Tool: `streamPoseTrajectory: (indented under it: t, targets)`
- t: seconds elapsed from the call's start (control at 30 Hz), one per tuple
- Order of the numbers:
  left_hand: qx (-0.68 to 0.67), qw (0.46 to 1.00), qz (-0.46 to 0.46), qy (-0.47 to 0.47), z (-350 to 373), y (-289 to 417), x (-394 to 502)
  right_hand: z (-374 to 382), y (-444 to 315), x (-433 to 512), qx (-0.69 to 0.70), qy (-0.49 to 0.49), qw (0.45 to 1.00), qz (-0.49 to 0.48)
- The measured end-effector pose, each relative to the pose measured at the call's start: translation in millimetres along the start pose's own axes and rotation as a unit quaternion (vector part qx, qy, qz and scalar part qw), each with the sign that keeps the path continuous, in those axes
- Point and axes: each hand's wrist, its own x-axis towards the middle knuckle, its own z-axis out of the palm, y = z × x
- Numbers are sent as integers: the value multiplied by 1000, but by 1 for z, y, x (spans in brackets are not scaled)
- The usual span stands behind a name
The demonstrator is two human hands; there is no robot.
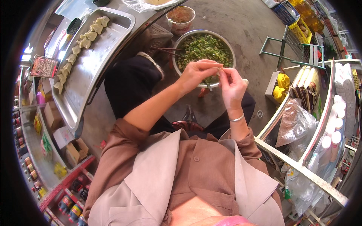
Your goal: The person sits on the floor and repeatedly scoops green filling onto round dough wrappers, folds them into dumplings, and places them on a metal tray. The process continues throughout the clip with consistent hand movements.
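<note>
My left hand (195,74) and my right hand (234,86) meet fingertip to fingertip above a metal bowl (232,53). Between them they pinch a small pale piece of dough (219,73), probably a dumpling, mostly hidden by the fingers. Chopped green filling (208,46) fills the bowl. A pair of dark chopsticks (167,49) leans over its left rim, and a utensil (208,85) sticks out at the near rim. To the left, a row of folded dumplings (76,50) lies along the far side of a steel tray (84,76).
A bucket (181,19) lined with plastic stands behind the bowl, beside a grey plastic stool (159,34). A green-framed folding stool (294,50) is at the right. Shelving (302,172) with bagged goods runs along the right; shelves with bottles (68,206) stand lower left.
</note>
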Motion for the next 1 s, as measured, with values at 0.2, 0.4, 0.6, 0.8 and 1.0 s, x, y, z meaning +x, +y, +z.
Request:
streamPoseTrajectory:
  t: [0.2, 0.4, 0.6, 0.8, 1.0]
  targets:
    - [-4, 1000, -19, -20, -2, 6, 0, -6, 0, 2, -36, -40, 998, -34]
    - [-58, 997, -57, -6, -4, 6, 3, -9, -2, 6, 163, -73, 972, 151]
    - [-77, 995, -59, -9, -7, 1, 5, -7, -2, 3, 117, -81, 981, 130]
    - [-72, 994, -77, -6, -9, 1, 4, -6, -3, 1, 98, -80, 986, 110]
    - [-3, 997, -80, -7, -13, -1, 6, -7, 3, 2, 149, -113, 972, 145]
